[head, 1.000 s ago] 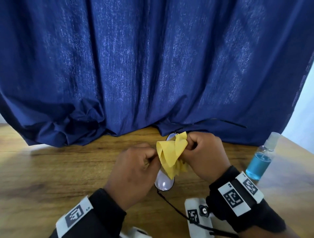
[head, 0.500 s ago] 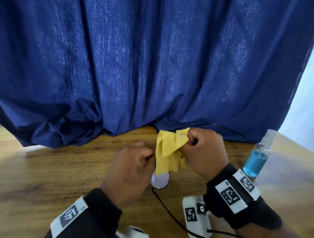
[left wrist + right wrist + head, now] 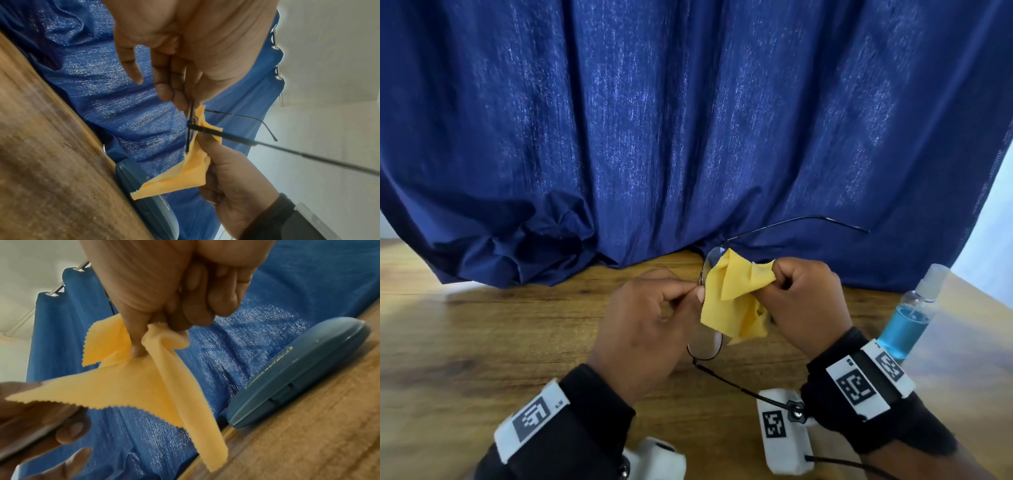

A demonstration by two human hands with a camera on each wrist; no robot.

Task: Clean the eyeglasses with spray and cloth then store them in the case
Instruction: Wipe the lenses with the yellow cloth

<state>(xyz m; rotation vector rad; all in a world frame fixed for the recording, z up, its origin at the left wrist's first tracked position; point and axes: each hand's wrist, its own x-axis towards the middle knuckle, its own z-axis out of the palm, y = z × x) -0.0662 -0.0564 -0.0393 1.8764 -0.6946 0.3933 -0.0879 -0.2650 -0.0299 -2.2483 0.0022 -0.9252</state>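
Thin black wire-frame eyeglasses (image 3: 705, 353) are held above the wooden table (image 3: 482, 342), temples unfolded. My left hand (image 3: 650, 325) pinches the frame near the bridge; the left wrist view shows the frame (image 3: 191, 129) edge-on under my fingertips. My right hand (image 3: 801, 298) pinches a yellow cloth (image 3: 736, 301) against the far lens, the cloth (image 3: 144, 386) hanging down in folds. A clear spray bottle (image 3: 909, 315) with blue liquid stands on the table right of my right hand. The blue-grey glasses case (image 3: 296, 369) lies shut by the curtain, hidden in the head view.
A dark blue curtain (image 3: 688, 137) hangs along the back of the table and bunches on its far edge. Bare wood stretches to the left of my hands.
The glasses and both hands have risen and tilted, so one temple now shows against the curtain. The cloth has shifted on the upper lens between my right fingers.
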